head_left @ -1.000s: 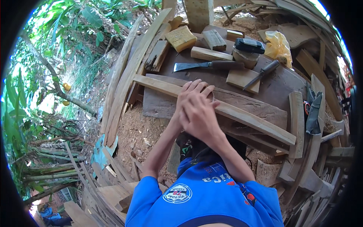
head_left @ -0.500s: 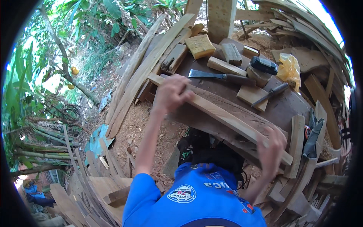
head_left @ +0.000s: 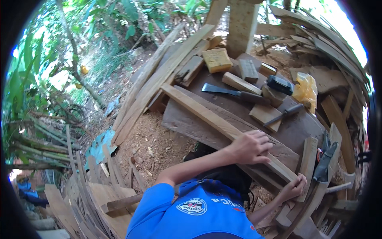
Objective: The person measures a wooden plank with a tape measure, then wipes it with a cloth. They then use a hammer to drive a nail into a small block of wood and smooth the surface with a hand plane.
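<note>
A long, narrow wooden strip (head_left: 207, 112) slants across the workbench (head_left: 183, 127), from its far left edge toward my right side. My left hand (head_left: 251, 146) lies over the strip right of its middle, with its fingers curled across the top. At the near right end, my right hand (head_left: 295, 187) grips the strip, thumb and fingers closed around it. Beyond the strip lies a wide-bladed chisel (head_left: 221, 89) with a dark wooden handle. A smaller dark-handled tool (head_left: 284, 113) rests on a flat wooden block (head_left: 266, 118).
Several wood offcuts, among them a yellowish block (head_left: 217, 60), lie at the back of the bench. A black device (head_left: 279, 84) and a crumpled yellow plastic bag (head_left: 305, 91) are on its right. Long planks (head_left: 163, 79) lean at the left; stacked boards (head_left: 318, 32) stand far right.
My left hand has slid from the strip's far left part down to right of its middle. My right hand has moved down to the near end.
</note>
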Tool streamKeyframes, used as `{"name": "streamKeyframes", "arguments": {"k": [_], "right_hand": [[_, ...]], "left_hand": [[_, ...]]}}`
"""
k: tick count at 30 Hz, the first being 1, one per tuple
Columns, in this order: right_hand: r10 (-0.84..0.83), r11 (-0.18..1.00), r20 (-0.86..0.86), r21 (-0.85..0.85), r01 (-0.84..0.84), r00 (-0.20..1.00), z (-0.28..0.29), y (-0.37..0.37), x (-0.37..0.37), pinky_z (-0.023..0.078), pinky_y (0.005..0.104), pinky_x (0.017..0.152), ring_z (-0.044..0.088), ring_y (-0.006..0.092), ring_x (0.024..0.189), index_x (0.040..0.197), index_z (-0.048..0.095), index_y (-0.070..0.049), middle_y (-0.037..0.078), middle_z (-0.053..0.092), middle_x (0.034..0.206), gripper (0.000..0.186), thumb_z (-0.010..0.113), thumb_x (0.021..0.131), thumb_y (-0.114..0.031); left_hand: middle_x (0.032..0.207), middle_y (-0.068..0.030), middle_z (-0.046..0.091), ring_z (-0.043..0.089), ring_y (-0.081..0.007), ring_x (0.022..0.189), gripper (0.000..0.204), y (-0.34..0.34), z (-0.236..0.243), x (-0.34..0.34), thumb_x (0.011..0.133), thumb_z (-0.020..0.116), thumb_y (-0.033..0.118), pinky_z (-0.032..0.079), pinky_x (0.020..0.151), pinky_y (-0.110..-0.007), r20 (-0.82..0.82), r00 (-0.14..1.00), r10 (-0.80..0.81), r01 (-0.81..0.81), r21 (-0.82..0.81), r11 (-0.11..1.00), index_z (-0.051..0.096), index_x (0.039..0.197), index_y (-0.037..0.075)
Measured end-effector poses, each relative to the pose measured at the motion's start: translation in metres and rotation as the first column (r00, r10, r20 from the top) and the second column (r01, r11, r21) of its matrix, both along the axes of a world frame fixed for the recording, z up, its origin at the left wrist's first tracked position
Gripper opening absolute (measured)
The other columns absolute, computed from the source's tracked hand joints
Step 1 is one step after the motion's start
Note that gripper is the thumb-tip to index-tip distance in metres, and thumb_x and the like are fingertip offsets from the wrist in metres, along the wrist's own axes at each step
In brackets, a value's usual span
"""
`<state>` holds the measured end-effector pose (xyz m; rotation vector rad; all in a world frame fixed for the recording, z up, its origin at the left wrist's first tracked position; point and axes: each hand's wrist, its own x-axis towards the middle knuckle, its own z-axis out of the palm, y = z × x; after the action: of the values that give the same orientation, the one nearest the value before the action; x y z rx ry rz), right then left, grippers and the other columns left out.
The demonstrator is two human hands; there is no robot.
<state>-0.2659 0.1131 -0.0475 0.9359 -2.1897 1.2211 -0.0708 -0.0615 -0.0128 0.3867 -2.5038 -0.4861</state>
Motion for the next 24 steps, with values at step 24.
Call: {"name": "streamKeyframes", "arguments": {"k": [24], "right_hand": [[0.422, -0.195, -0.429, -0.903, -0.382, 0.798, 0.157, -0.048, 0.011, 0.037, 0.0350, 0.077, 0.048, 0.0228, 0.084, 0.089, 0.054, -0.004, 0.013, 0.050, 0.086, 0.043, 0.044, 0.075, -0.043]], "left_hand": [[0.124, -0.0135, 0.049, 0.034, -0.0323, 0.125, 0.049, -0.113, 0.006, 0.214, 0.094, 0.026, 0.042, 0.026, 0.103, -0.040, 0.199, 0.913, 0.355, -0.389, 0.167, 0.906, 0.049, 0.121, 0.007]]}}
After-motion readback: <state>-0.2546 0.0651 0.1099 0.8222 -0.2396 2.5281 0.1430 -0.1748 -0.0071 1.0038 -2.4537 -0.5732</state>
